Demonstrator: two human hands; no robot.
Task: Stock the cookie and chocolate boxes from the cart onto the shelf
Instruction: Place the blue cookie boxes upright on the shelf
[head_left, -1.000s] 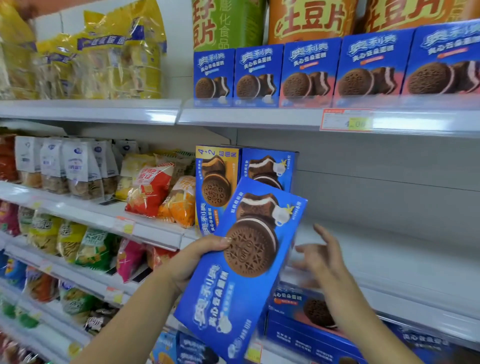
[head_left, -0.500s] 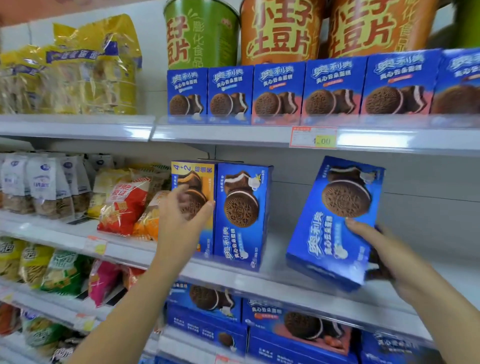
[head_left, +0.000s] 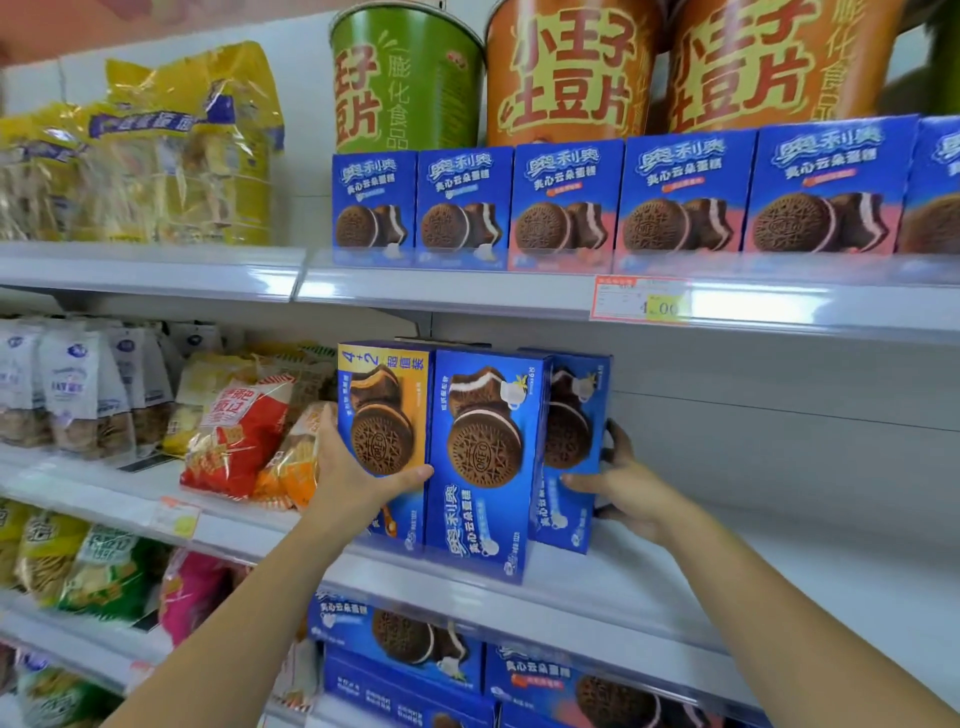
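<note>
Three tall cookie boxes stand in a row on the middle white shelf (head_left: 649, 587). The leftmost is an orange-and-blue box (head_left: 382, 415); my left hand (head_left: 353, 467) grips its left side, thumb across its front. A blue box (head_left: 485, 457) stands in the middle. To its right, set a little further back, stands another blue box (head_left: 571, 452); my right hand (head_left: 628, 493) holds its right side, thumb on the front and fingers behind. The cart is out of view.
A row of smaller blue cookie boxes (head_left: 571, 202) fills the upper shelf, with big snack tubs (head_left: 566, 73) behind. Snack bags (head_left: 239, 426) lie left of the orange box. More blue boxes (head_left: 405, 644) sit on the lower shelf. Bare shelf stretches right of my right hand.
My right hand has carried the blue box left and set it upright beside the middle box. My left hand has closed on the orange box's side.
</note>
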